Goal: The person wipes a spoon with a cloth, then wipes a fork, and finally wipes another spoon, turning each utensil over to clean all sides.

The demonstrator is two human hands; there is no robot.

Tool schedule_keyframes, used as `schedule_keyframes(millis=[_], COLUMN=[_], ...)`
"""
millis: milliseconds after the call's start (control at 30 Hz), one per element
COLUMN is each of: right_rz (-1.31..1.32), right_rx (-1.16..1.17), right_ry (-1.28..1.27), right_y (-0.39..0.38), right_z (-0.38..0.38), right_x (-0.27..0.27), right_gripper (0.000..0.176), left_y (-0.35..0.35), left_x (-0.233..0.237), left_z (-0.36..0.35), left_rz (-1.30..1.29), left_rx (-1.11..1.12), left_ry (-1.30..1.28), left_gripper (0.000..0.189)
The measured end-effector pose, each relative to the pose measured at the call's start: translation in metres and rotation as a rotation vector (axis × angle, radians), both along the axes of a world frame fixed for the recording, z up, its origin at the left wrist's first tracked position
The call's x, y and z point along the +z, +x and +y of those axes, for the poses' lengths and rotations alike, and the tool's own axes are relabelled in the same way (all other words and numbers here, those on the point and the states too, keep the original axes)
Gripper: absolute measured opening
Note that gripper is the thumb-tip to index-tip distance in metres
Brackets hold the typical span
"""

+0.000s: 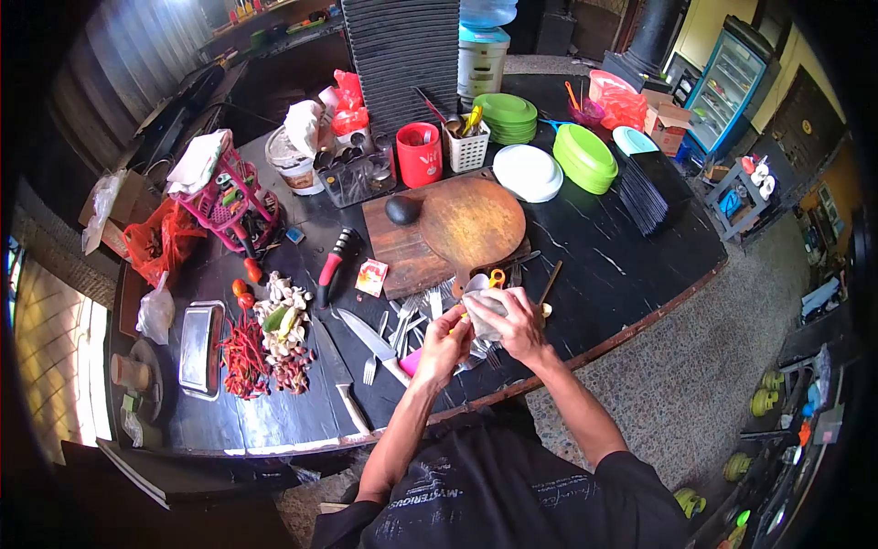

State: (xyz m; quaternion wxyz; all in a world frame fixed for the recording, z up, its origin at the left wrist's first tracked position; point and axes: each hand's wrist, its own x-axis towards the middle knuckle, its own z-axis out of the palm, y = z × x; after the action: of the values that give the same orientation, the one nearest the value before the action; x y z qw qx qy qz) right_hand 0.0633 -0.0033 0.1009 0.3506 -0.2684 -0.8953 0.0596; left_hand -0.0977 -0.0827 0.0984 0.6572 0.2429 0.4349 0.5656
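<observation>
In front of my chest, my right hand point(514, 328) is closed round a grey cloth point(487, 320). The fingers of my left hand point(446, 340) pinch a thin utensil with a yellow part point(465, 317), which meets the cloth; its working end is hidden. Beneath both hands lies a loose heap of forks and spoons point(413, 320), with a pink-handled piece point(412, 362) beside my left wrist. Orange-handled scissors point(497, 277) rest just beyond my right hand. To the left are a white-handled kitchen knife point(368, 339) and a second knife point(335, 361).
Wooden boards point(393, 247) lie beyond the cutlery, bearing a dark round stone point(402, 210). Chillies point(245, 357), garlic point(285, 302) and shallots point(291, 368) are piled left, beside a metal tray point(200, 348). Behind stand a red container point(420, 156), green plates point(585, 157) and a white basket point(468, 149).
</observation>
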Motion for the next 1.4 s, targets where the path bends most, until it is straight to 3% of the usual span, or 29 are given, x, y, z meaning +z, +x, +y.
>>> schedule_keyframes(millis=[233, 467, 600, 967, 1033, 1100, 1167, 1200, 1233, 1300, 1400], right_rz=[-0.047, 0.216, 0.063, 0.074, 0.237, 0.524, 0.882, 0.905, 0.882, 0.874, 0.912], right_rx=[-0.058, -0.200, 0.036, -0.115, -0.227, -0.137, 0.153, 0.002, 0.030, -0.036, -0.074], right_ry=[0.155, -0.080, 0.037, 0.078, -0.167, -0.378, -1.065, -1.262, -1.349, -1.289, -1.297], right_y=[0.007, -0.015, -0.015, -0.014, -0.023, -0.030, -0.032, -0.032, -0.032, -0.035, -0.040], right_z=[0.019, 0.010, 0.004, 0.023, 0.016, 0.032, 0.029, 0.021, 0.022, 0.010, 0.001], right_x=[0.009, 0.022, 0.005, 0.011, 0.026, -0.005, -0.016, -0.016, -0.020, -0.021, -0.036], right_gripper=[0.044, 0.050, 0.048, 0.047, 0.052, 0.044, 0.036, 0.028, 0.024, 0.023, 0.021], left_y=[0.002, 0.000, -0.001, 0.005, 0.004, 0.003, 0.003, 0.002, 0.002, 0.005, 0.004], left_x=[0.003, 0.000, -0.002, -0.002, -0.002, -0.003, -0.006, -0.009, -0.012, -0.017, -0.019], left_z=[-0.001, 0.003, 0.004, 0.006, 0.005, 0.002, 0.001, 0.001, 0.002, 0.004, 0.002], left_rz=[0.077, -0.047, -0.101, -0.037, -0.055, -0.074, -0.077, -0.080, -0.082, -0.058, -0.079], left_rx=[-0.010, 0.001, 0.103, 0.091, 0.096, 0.058, 0.059, 0.061, 0.062, 0.114, 0.199], left_ry=[-0.053, -0.046, -0.064, -0.071, -0.078, -0.072, -0.055, -0.028, 0.001, 0.011, 0.030], left_gripper=[0.027, 0.023, 0.024, 0.024, 0.024, 0.025, 0.018, 0.015, 0.011, 0.007, 0.023])
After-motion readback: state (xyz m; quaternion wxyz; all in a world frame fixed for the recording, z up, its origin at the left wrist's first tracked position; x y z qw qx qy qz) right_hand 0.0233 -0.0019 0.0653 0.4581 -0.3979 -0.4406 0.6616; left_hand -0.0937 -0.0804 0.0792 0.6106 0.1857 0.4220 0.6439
